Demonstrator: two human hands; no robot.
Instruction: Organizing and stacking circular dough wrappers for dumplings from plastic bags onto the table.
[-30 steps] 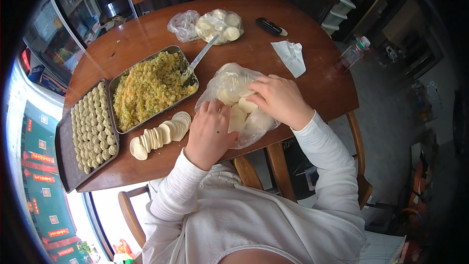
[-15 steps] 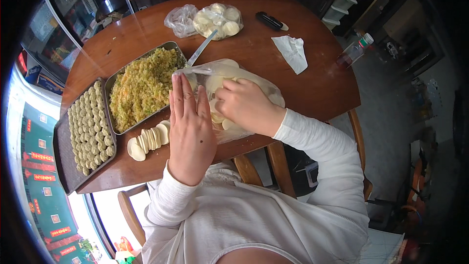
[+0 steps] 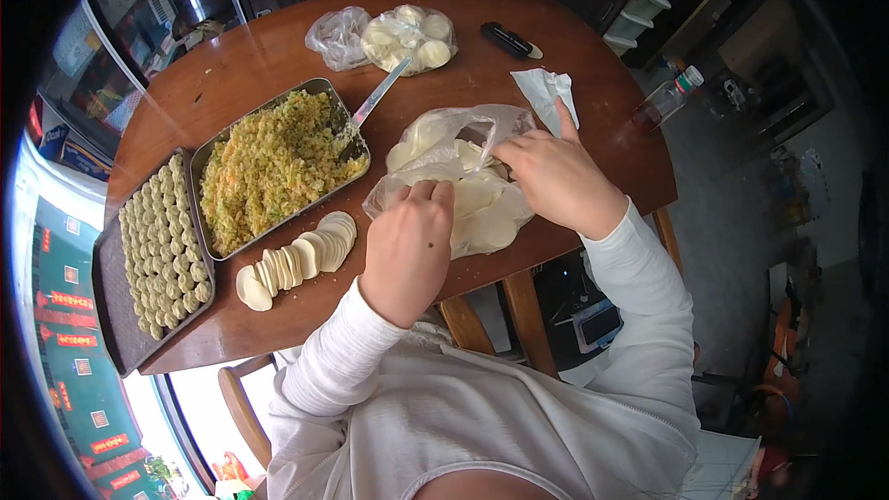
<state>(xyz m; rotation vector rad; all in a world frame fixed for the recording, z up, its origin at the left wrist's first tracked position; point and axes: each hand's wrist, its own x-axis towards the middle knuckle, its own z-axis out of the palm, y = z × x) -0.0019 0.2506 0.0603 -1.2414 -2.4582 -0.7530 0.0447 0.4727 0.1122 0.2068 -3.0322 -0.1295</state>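
Observation:
In front of me a clear plastic bag lies on the table, filled with round dumpling wrappers. My left hand is closed at the bag's near left side, fingertips curled on the film. On the other side, my right hand pinches the edge of the bag's mouth, its thumb pointing up and away. Left of the bag, a fanned row of dumpling wrappers rests on the wood. Beyond it stands a metal tray of chopped yellow-green filling, with a spatula stuck in it.
A dark tray of several rows of small dumplings sits at the far left of the round-edged table. Toward the back are another bag of wrappers, a crumpled bag, a black object and a tissue.
My left hand has gone from flat, stretched fingers to closed at the bag. My right hand has moved right, from among the wrappers to the bag's edge. More wrappers show in the row on the table.

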